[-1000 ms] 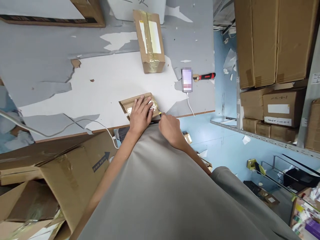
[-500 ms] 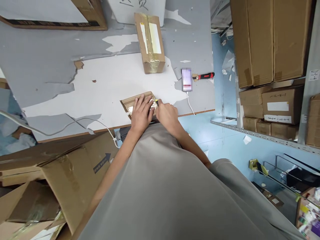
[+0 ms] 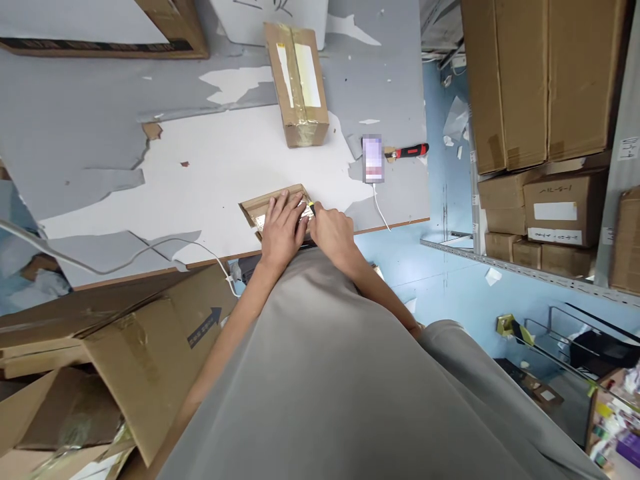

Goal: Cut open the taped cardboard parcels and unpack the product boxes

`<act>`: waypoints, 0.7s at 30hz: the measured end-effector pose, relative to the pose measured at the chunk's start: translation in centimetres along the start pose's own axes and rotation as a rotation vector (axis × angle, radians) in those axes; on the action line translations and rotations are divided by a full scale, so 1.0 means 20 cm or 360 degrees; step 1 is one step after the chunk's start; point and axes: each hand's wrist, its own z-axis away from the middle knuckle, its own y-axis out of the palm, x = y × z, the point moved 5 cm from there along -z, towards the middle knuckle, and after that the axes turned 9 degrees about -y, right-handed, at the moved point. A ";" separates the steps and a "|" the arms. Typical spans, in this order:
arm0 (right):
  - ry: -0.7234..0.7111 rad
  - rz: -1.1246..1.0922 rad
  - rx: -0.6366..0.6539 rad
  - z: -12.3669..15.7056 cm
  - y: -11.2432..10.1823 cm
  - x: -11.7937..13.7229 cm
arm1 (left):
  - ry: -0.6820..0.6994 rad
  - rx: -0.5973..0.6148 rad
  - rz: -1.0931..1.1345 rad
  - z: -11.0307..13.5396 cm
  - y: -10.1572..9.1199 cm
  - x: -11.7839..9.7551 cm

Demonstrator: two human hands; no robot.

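Observation:
A small cardboard box [image 3: 287,191] with shiny tape lies at the table's front edge, right against my body. My left hand [image 3: 284,227] rests flat across its top, fingers stretched out and pressing on it. Closed at the box's right end, my right hand [image 3: 333,230] grips what looks like a utility knife [image 3: 313,208]. Only a bit of its yellow and black body shows; the rest, blade included, is hidden by the fingers. The two hands are close together, thumb side to thumb side.
Behind is a taped carton [image 3: 300,87]. To the right lie a phone [image 3: 373,159] on a white cable and a red-and-black handled tool [image 3: 411,151]. A large open carton [image 3: 165,333] stands at lower left. Shelves with boxes [image 3: 555,207] stand at right.
My right hand has shifted very slightly left along the box's end. The left hand stays in place on the box; the whole view has moved a little.

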 end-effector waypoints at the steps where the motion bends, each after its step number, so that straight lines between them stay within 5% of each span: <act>1: 0.0017 0.0003 0.0005 0.00 0.01 0.00 | -0.0001 0.0008 -0.0001 0.00 0.00 0.00; 16: 0.0152 -0.0008 0.0278 0.21 0.03 -0.06 | 0.0013 0.0091 0.0072 -0.02 -0.01 0.02; 21: 0.0083 -0.0155 0.0020 0.20 0.02 -0.18 | -0.0096 -0.0042 0.0103 0.03 -0.10 0.07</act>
